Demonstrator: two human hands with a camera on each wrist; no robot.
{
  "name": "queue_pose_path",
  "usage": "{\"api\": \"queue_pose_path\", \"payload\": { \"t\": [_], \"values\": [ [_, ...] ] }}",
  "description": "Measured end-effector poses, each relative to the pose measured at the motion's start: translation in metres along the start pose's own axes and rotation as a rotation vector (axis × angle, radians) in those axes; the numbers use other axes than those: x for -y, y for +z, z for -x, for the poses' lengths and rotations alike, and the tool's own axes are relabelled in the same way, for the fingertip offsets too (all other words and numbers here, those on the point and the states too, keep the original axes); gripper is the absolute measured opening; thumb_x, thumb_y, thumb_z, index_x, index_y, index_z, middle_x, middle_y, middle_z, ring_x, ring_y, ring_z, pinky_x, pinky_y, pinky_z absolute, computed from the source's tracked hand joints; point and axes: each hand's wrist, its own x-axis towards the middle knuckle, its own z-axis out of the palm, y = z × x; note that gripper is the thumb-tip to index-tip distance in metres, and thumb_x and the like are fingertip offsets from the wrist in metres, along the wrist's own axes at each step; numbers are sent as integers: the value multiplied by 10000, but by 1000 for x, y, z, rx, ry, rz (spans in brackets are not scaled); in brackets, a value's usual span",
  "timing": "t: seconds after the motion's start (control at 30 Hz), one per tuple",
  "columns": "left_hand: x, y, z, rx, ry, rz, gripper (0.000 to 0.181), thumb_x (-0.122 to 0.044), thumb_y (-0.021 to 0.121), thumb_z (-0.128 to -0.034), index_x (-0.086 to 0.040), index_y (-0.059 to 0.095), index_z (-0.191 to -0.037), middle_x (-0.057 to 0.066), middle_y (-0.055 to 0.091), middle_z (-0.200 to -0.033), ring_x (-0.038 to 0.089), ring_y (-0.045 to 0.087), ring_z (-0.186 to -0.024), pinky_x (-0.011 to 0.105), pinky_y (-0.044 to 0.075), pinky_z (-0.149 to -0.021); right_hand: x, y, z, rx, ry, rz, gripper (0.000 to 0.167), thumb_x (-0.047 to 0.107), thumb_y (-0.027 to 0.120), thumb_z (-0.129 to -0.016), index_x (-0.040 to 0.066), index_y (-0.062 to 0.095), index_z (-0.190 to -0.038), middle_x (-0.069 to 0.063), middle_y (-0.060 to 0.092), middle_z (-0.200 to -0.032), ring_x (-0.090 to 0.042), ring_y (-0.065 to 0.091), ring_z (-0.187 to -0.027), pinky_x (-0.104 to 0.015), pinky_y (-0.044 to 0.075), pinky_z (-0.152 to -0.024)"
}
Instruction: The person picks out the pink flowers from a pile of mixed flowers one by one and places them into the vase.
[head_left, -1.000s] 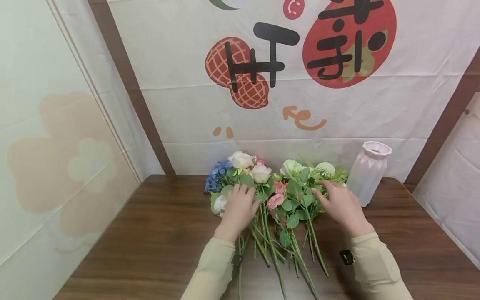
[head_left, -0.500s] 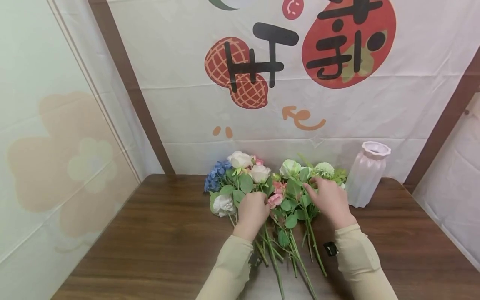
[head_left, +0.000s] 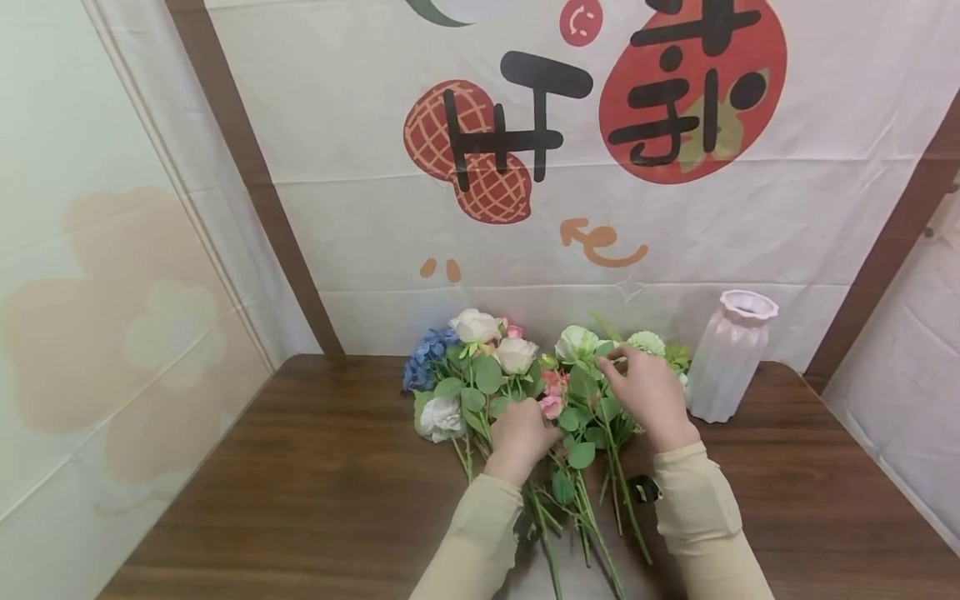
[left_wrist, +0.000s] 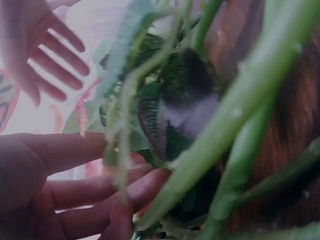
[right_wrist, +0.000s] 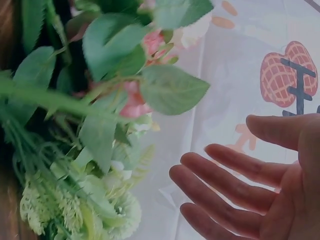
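Artificial flowers lie in a loose heap, with pink blossoms (head_left: 551, 407) near the middle. My left hand (head_left: 519, 435) reaches in among the stems below these blossoms; in the left wrist view its fingers (left_wrist: 142, 187) bend loosely beside a thick green stem (left_wrist: 220, 127), a gap between them and the thumb. My right hand (head_left: 647, 393) hovers over the right part of the heap, close to a pale green rose (head_left: 576, 343). Its fingers (right_wrist: 225, 192) are spread and relaxed in the right wrist view, apart from the leaves (right_wrist: 175, 90).
A pearly white vase (head_left: 729, 358) stands upright at the back right of the brown wooden table (head_left: 322, 467). Blue hydrangea (head_left: 429, 358) and white blossoms (head_left: 442, 417) lie at the heap's left. A printed white cloth (head_left: 360, 217) hangs behind the table.
My left hand has moved right and down from the white flowers to the stems below the pink blossoms. My right hand has shifted left, away from the vase.
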Motion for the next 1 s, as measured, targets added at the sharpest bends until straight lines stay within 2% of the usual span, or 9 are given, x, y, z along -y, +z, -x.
{"api": "queue_pose_path", "payload": {
  "t": [0.13, 0.23, 0.37, 0.53, 0.6, 0.7, 0.83, 0.93, 1.0],
  "values": [
    [2, 2, 0, 70, 15, 50, 423, -398, 683, -843, -149, 499, -555, 14, 523, -543, 171, 496, -481, 334, 412, -473, 4, -1, -1, 4, 15, -21, 418, 463, 525, -938, 106, 656, -1111, -143, 713, -966, -297, 669, -789, -446, 509, -617],
    [4, 2, 0, 130, 31, 86, 426, -417, 637, -874, -145, 517, -568, 20, 529, -523, 190, 526, -507, 439, 485, -672, 6, -1, -1, 18, 29, -34, 426, 468, 521, -939, 103, 650, -1117, -149, 710, -989, -310, 667, -798, -442, 510, -618],
    [6, 2, -2, 153, 32, 133, 341, -444, 678, -837, -156, 655, -656, -11, 635, -611, 188, 587, -629, 622, 388, -917, 7, -1, -1, 57, 31, -76, 405, 441, 522, -947, 101, 638, -1135, -145, 704, -997, -281, 662, -795, -420, 506, -624],
    [9, 4, -3, 145, 8, 217, 221, -415, 758, -770, -202, 731, -719, -84, 658, -697, 127, 553, -591, 522, 451, -791, 8, 1, 0, 134, 28, -114, 386, 416, 525, -952, 105, 636, -1151, -110, 707, -950, -186, 637, -694, -371, 496, -608],
    [10, 5, -3, 130, -4, 247, 226, -371, 774, -763, -180, 712, -658, -81, 625, -641, 114, 516, -535, 437, 447, -686, 8, 3, 0, 146, 30, -116, 388, 419, 522, -953, 107, 637, -1154, -87, 710, -909, -152, 611, -635, -345, 476, -579],
    [11, 7, -6, 100, -20, 260, 272, -334, 770, -770, -160, 673, -584, -69, 586, -572, 120, 493, -513, 394, 417, -628, 10, 4, 0, 143, 31, -116, 390, 420, 520, -953, 108, 632, -1158, -63, 708, -862, -134, 578, -583, -321, 446, -547],
    [10, 12, -9, 114, -19, 183, 276, -398, 713, -813, -192, 691, -630, -71, 652, -666, 158, 593, -659, 529, 438, -821, 13, 3, 1, 152, 27, -128, 395, 424, 518, -954, 108, 624, -1165, -51, 702, -831, -129, 562, -559, -307, 432, -536],
    [8, 16, -8, 132, -15, 157, 225, -400, 709, -818, -220, 717, -684, -70, 695, -767, 205, 639, -818, 645, 328, -959, 15, 2, 3, 166, 23, -142, 390, 426, 517, -954, 114, 617, -1167, -58, 704, -813, -124, 567, -548, -305, 435, -539],
    [7, 18, -8, 125, -24, 183, 183, -359, 738, -800, -225, 720, -676, -76, 697, -761, 221, 644, -850, 654, 302, -973, 15, 2, 4, 172, 17, -152, 393, 423, 521, -953, 109, 613, -1171, -68, 709, -815, -120, 576, -542, -307, 440, -541]
  ]
}}
